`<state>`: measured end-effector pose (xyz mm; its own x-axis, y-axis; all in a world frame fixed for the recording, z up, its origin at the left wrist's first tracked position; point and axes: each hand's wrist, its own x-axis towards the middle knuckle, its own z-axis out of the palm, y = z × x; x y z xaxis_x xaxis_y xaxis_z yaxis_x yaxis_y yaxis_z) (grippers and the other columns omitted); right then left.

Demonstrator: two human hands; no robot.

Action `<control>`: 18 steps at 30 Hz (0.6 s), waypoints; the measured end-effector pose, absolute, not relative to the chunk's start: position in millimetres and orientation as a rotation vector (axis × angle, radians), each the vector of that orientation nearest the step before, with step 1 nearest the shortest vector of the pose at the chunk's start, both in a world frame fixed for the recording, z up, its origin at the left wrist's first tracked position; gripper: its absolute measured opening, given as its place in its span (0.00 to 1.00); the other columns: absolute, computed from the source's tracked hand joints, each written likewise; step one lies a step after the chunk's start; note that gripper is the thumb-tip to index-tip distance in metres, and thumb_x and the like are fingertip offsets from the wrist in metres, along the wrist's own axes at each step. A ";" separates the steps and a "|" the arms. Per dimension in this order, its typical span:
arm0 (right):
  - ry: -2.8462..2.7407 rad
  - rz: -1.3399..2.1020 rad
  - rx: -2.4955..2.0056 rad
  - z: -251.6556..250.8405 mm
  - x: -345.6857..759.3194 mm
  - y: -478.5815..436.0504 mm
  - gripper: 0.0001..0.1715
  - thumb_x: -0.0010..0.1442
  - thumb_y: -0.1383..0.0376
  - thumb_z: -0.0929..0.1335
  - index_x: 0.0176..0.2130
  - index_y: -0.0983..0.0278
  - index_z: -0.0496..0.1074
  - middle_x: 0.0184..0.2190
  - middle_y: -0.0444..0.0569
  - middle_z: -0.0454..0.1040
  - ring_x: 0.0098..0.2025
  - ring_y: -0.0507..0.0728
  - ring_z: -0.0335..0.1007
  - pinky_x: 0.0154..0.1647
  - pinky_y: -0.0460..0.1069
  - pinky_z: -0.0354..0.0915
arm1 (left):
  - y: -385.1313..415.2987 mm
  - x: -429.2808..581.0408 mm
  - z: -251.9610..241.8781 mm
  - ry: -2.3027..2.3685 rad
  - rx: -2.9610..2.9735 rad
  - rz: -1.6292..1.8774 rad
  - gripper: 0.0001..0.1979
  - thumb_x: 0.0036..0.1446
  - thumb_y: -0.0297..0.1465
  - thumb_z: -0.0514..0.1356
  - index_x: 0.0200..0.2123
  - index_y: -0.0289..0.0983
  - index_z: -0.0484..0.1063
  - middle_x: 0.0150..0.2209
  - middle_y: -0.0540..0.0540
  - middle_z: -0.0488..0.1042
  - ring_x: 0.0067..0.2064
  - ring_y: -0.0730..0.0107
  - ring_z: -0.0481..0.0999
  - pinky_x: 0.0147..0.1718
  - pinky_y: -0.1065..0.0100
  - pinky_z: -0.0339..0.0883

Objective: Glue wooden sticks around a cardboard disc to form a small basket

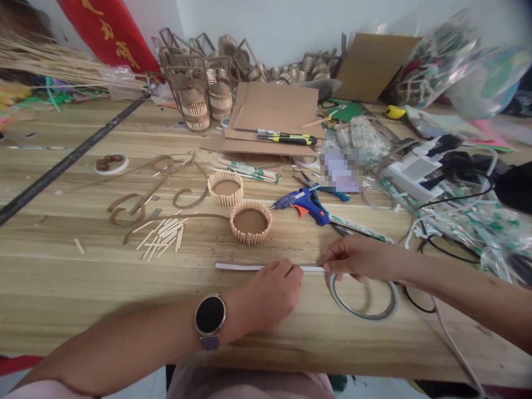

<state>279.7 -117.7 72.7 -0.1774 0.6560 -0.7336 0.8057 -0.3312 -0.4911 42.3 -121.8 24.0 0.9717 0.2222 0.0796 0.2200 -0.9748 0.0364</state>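
A narrow white strip (pixel 236 267), which looks like tape along a thin brown strip, lies flat on the wooden table. My left hand (pixel 276 291), wearing a watch (pixel 210 315), has its fingers curled down onto the middle of it; the fingertips are hidden. At the strip's right end my right hand (pixel 353 257) pinches it between thumb and fingers. Just below that hand is a tape roll (pixel 394 299), a thin ring. Beyond the strip stand two round cups ringed with small wooden sticks, a nearer cup (pixel 251 235) and a farther cup (pixel 225 197).
A blue glue gun (pixel 305 202) lies right of the cups, near pliers (pixel 332 191). Loose wooden sticks (pixel 164 235) are heaped at left. Cardboard sheets (pixel 276 108) with cutters (pixel 286 138) lie behind, beside stick lanterns (pixel 195 111). A power strip (pixel 415 172) and cables occupy the right.
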 end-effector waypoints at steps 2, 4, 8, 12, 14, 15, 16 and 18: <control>1.730 -1.472 1.922 71.4 284.5 -118.7 0.18 0.50 0.51 0.68 0.25 0.63 0.72 0.23 0.44 0.74 0.20 0.50 0.60 0.22 0.44 0.57 | -121.7 42.2 24.5 0.353 3.085 0.127 0.06 0.64 0.22 0.53 0.39 0.31 0.69 0.39 0.42 0.69 0.41 0.61 0.68 0.34 0.64 0.68; 1.728 -1.402 1.932 71.9 287.0 -119.0 0.17 0.50 0.51 0.68 0.23 0.63 0.72 0.21 0.44 0.73 0.21 0.51 0.61 0.22 0.45 0.57 | -121.7 42.2 24.3 0.362 3.076 0.125 0.06 0.64 0.21 0.53 0.39 0.31 0.69 0.39 0.42 0.69 0.41 0.61 0.68 0.34 0.64 0.68; 1.711 -1.325 1.937 74.8 286.7 -118.4 0.16 0.50 0.53 0.68 0.22 0.62 0.71 0.19 0.43 0.71 0.22 0.52 0.64 0.23 0.46 0.57 | -122.2 42.2 24.9 0.356 3.072 0.065 0.06 0.64 0.22 0.52 0.40 0.31 0.69 0.40 0.42 0.69 0.42 0.61 0.68 0.35 0.64 0.68; 1.684 -1.239 1.951 73.4 286.0 -118.3 0.14 0.51 0.54 0.67 0.23 0.62 0.70 0.20 0.43 0.71 0.23 0.53 0.66 0.24 0.46 0.58 | -122.7 42.5 26.9 0.361 3.075 0.057 0.07 0.64 0.22 0.52 0.40 0.31 0.70 0.41 0.41 0.69 0.42 0.61 0.68 0.35 0.64 0.68; 1.684 -1.220 1.947 70.9 287.2 -118.7 0.14 0.52 0.55 0.67 0.24 0.62 0.70 0.21 0.43 0.72 0.23 0.52 0.66 0.24 0.46 0.58 | -122.7 42.8 27.7 0.371 3.077 0.053 0.08 0.64 0.22 0.52 0.40 0.31 0.70 0.41 0.41 0.70 0.42 0.61 0.68 0.36 0.65 0.69; 1.690 -1.215 1.944 69.6 288.0 -118.9 0.13 0.53 0.55 0.67 0.25 0.62 0.70 0.22 0.44 0.73 0.23 0.52 0.66 0.24 0.45 0.58 | -122.5 42.9 28.1 0.376 3.078 0.050 0.08 0.64 0.22 0.52 0.40 0.31 0.71 0.41 0.41 0.70 0.42 0.61 0.68 0.36 0.65 0.69; 1.696 -1.206 1.941 68.6 288.6 -119.1 0.13 0.53 0.55 0.67 0.25 0.62 0.71 0.23 0.44 0.74 0.24 0.52 0.66 0.23 0.45 0.58 | -122.4 43.1 28.5 0.376 3.078 0.045 0.08 0.64 0.22 0.52 0.40 0.30 0.71 0.42 0.41 0.70 0.42 0.61 0.68 0.36 0.65 0.69; 1.711 -1.168 1.937 67.9 288.6 -119.3 0.14 0.54 0.56 0.66 0.26 0.62 0.71 0.23 0.44 0.74 0.24 0.53 0.67 0.23 0.45 0.57 | -122.1 43.4 29.1 0.372 3.076 0.029 0.07 0.64 0.22 0.52 0.41 0.30 0.70 0.42 0.40 0.70 0.42 0.61 0.68 0.36 0.64 0.69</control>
